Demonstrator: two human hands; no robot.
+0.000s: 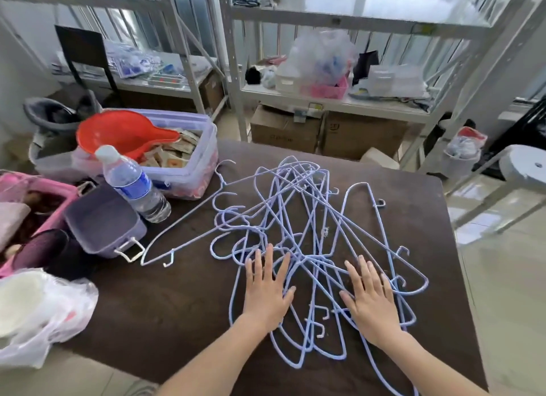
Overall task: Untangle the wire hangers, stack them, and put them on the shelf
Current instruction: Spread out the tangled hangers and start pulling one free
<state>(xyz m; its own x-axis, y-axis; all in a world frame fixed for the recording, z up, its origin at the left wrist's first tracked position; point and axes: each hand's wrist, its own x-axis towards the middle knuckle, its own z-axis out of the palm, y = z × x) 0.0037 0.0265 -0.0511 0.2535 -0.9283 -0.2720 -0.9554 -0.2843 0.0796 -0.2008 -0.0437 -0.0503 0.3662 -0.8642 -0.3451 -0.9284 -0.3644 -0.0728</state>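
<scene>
A tangled pile of several light-blue wire hangers (307,218) lies on the dark brown table (165,301). One hanger (189,218) sticks out of the pile toward the left. My left hand (267,289) rests flat on the near left part of the pile, fingers spread. My right hand (369,298) lies flat on the near right part, fingers spread too. Neither hand grips a hanger. Behind the table stands a white metal shelf (334,100) with bags and boxes on it.
On the table's left stand a water bottle (133,185), a lilac tub (103,221), a clear bin (183,159) with a red scoop (124,132), a pink basket (32,200) and a white plastic bag (38,313). A white stool (523,165) stands at right.
</scene>
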